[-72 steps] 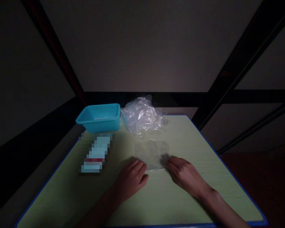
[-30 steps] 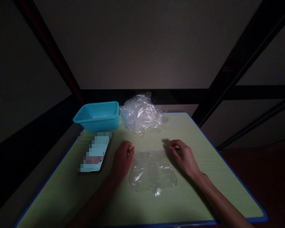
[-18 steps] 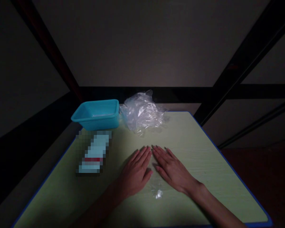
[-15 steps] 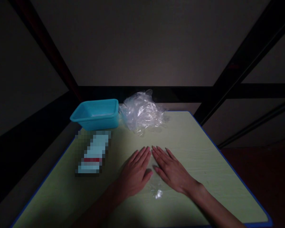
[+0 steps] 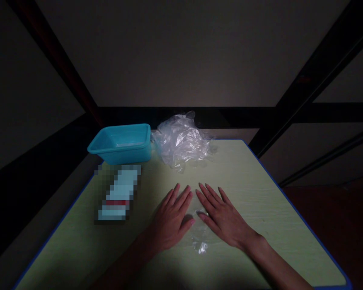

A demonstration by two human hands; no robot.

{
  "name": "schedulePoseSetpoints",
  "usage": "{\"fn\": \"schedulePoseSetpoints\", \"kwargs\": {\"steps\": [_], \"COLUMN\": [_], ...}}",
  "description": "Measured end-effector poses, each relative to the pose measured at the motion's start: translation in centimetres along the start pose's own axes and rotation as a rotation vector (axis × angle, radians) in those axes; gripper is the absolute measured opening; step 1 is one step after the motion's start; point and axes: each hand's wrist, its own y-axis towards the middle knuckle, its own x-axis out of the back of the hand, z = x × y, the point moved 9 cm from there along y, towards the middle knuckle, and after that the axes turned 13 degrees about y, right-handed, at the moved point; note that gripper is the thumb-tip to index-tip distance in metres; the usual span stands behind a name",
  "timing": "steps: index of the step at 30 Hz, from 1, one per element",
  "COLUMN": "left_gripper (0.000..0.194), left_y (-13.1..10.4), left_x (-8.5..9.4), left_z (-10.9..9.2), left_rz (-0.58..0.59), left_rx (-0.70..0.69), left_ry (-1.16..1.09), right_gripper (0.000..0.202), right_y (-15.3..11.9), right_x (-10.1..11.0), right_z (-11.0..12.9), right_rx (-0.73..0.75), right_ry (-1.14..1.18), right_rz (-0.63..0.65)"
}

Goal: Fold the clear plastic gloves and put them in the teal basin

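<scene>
A thin clear plastic piece (image 5: 200,233) lies flat on the pale green table (image 5: 248,173), shiny and crinkled at its near end. My left hand (image 5: 172,217) rests palm down at its left side, fingers stretched out and slightly spread. My right hand (image 5: 225,217) is palm down at its right side, also with fingers extended and apart. Both hands partly cover the plastic, so its full outline is hidden. Beyond the hands sits a heap of crumpled clear plastic (image 5: 183,141).
A blue basin (image 5: 125,155) stands at the back left corner. Nearer, on the left, lies a flat object (image 5: 121,193) blurred by pixels. The table has a blue edge, with a wall behind it.
My right hand has shifted slightly to the right, leaving a wider gap between the hands. The fingers of both hands are spread a little more.
</scene>
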Motion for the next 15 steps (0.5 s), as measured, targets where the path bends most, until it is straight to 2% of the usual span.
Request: {"fn": "schedulePoseSetpoints", "kwargs": {"steps": [5, 9, 12, 15], "left_gripper": [0.057, 0.060, 0.060, 0.058], "left_y": [-0.3, -2.0, -4.1, -6.1], "left_x": [-0.2, 0.7, 1.3, 2.2], "left_z": [1.8, 3.1, 2.6, 0.8], "left_rz": [0.010, -0.066, -0.070, -0.047], "left_rx": [0.067, 0.078, 0.005, -0.129], "left_ry": [-0.106, -0.256, -0.275, -0.284], "right_gripper": [0.055, 0.055, 0.052, 0.049], "right_y": [-0.1, -0.2, -0.3, -0.3], "right_x": [1.0, 2.3, 3.0, 3.5], "right_z": [-0.9, -1.7, -2.1, -2.1], "right_rx": [-0.042, -0.074, -0.074, -0.050], "right_ry": [0.134, 0.271, 0.294, 0.296], "right_rz": [0.015, 0.028, 0.018, -0.029]}}
